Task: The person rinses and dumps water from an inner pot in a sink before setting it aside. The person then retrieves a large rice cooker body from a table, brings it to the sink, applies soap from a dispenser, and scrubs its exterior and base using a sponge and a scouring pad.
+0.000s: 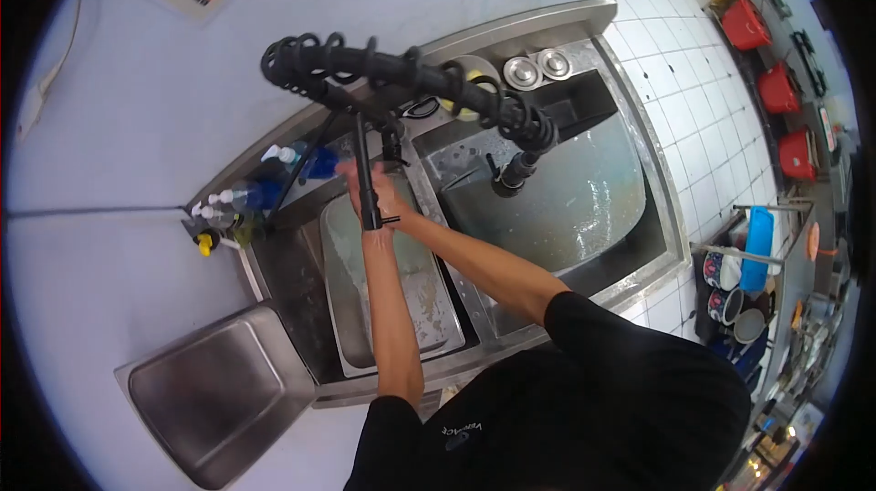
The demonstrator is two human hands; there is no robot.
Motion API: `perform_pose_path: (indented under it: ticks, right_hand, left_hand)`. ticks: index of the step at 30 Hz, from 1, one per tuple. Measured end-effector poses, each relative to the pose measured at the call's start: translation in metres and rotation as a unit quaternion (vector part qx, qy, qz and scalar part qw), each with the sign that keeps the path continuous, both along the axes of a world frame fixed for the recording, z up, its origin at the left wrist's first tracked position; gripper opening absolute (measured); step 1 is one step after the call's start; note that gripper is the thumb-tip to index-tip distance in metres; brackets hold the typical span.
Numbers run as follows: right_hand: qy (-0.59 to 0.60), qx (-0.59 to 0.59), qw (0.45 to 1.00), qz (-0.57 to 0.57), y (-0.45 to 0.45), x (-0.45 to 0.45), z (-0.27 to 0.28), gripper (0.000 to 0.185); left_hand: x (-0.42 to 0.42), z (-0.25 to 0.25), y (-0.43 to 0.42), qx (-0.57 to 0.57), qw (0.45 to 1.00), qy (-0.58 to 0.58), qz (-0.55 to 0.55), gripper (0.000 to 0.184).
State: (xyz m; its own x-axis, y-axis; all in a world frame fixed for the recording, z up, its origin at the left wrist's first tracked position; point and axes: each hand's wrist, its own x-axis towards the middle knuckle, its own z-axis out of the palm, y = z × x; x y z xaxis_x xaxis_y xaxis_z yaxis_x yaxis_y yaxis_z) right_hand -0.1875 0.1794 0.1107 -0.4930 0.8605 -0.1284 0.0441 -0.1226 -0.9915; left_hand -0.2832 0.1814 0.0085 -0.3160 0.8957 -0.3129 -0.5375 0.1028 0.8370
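Note:
My left hand [353, 182] and my right hand [389, 192] are together over the left sink basin, partly hidden behind a black faucet spout [367, 185]. Their fingers are blurred and overlap, so I cannot make out whether they grip anything. Both forearms look wet near the wrists. Below them a metal pan [443, 325] with cloudy water lies in the left basin. A black spring-wrapped hose [401, 67] arches above, ending in a spray head [511, 179] over the right basin, which contains cloudy water [584, 194].
Pump bottles with blue liquid [319, 162] stand along the wall by the left basin. An empty-looking steel pan [210, 391] is at lower left. Two round metal lids [523, 73] sit at the sink's back corner. Red buckets [746, 24] and a shelf with pots [725, 304] are at right.

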Motion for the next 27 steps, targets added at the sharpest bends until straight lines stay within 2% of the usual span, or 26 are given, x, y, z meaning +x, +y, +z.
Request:
perform_pose_path:
  ticks: [2,4,5,7,8,11,12,13,14,16,20,22,26,27]
  right_hand:
    - [-0.011,0.108,0.994,-0.021,0.003,-0.005,-0.025,0.055]
    - [-0.038,0.163,0.984,-0.054,0.007,0.001,-0.043,0.056]
    - [0.093,0.247,0.961,-0.082,-0.007,0.001,-0.048,0.054]
    - [0.219,0.346,0.904,-0.120,0.004,-0.009,-0.049,0.053]
    - [0.187,0.346,0.913,-0.108,0.006,-0.018,-0.061,0.052]
    - [0.086,0.326,0.939,-0.068,-0.005,-0.033,-0.103,0.050]
    - [0.054,0.321,0.944,-0.051,-0.007,-0.024,-0.089,0.049]
    - [0.111,-0.002,0.994,-0.002,0.012,-0.017,-0.070,0.048]
    - [0.107,0.005,0.994,-0.010,0.018,-0.013,-0.057,0.048]
    - [0.033,0.046,0.997,-0.050,-0.006,-0.034,-0.047,0.047]
    - [-0.115,0.136,0.977,-0.120,0.004,-0.031,-0.032,0.051]
    - [0.093,-0.001,0.961,-0.262,0.001,-0.025,-0.024,0.054]
    - [0.113,-0.076,0.961,-0.240,-0.004,0.026,0.027,0.050]
    - [0.074,-0.039,0.971,-0.225,-0.003,0.029,0.032,0.049]
  left_hand:
    - [-0.006,0.007,-0.003,-0.002,1.000,0.007,-0.007,0.067]
    - [-0.006,0.016,0.002,-0.002,1.000,0.008,-0.016,0.067]
    - [-0.006,0.019,0.003,-0.004,1.000,0.006,-0.014,0.067]
    - [0.005,0.027,0.004,0.009,1.000,-0.002,-0.013,0.067]
    - [0.007,0.029,-0.002,0.007,1.000,-0.007,-0.013,0.067]
    - [0.024,0.054,-0.013,-0.002,0.999,-0.041,-0.020,0.067]
    - [0.011,0.042,-0.011,0.084,0.996,-0.018,0.019,0.064]
    - [0.005,0.031,-0.005,0.095,0.995,-0.007,0.023,0.064]
    - [0.004,0.032,-0.006,0.078,0.997,0.011,0.024,0.064]
    - [0.001,0.030,-0.006,0.045,0.998,0.038,0.020,0.063]
    - [-0.008,0.022,-0.005,0.032,0.998,0.051,0.021,0.063]
    - [-0.008,0.024,-0.010,0.027,0.998,0.062,0.020,0.062]
    - [-0.008,0.016,-0.005,0.017,0.997,0.078,0.011,0.062]
    - [-0.008,0.017,-0.005,0.014,0.997,0.080,0.009,0.061]
